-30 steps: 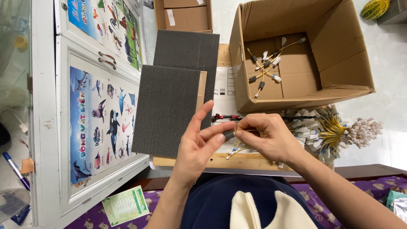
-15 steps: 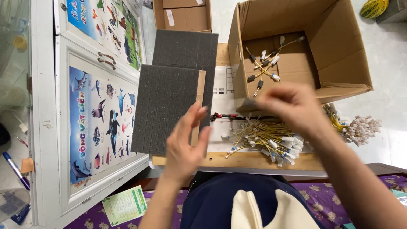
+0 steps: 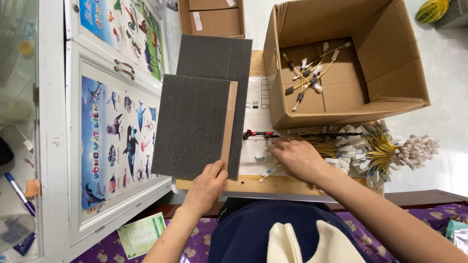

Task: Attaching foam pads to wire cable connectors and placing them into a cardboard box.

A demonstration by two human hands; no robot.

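Hands are apart at this moment. The left hand [image 3: 207,182] rests flat with its fingers on the near edge of a grey foam pad [image 3: 192,124], and it grips nothing. The right hand [image 3: 297,158] lies curled over the near end of a bunch of yellow wires [image 3: 363,148] on the wooden surface [image 3: 243,185]. The pictures do not show if its fingers have closed on a wire.

Picking just one wire looks like the step in hand. To do it well, the right hand should pinch one thin wire near its white plug and slide it out slowly, so the others do not snag and come along. The left hand can press the foam pad down so it stays put.

The bunch lies just to the right of the right hand. Its long way runs left to right, with a clump of white plugs [image 3: 417,148] at the far right. Beyond the right hand stands a cardboard box [image 3: 390,58] with a few loose wires [image 3: 309,73] inside, pointing many ways.
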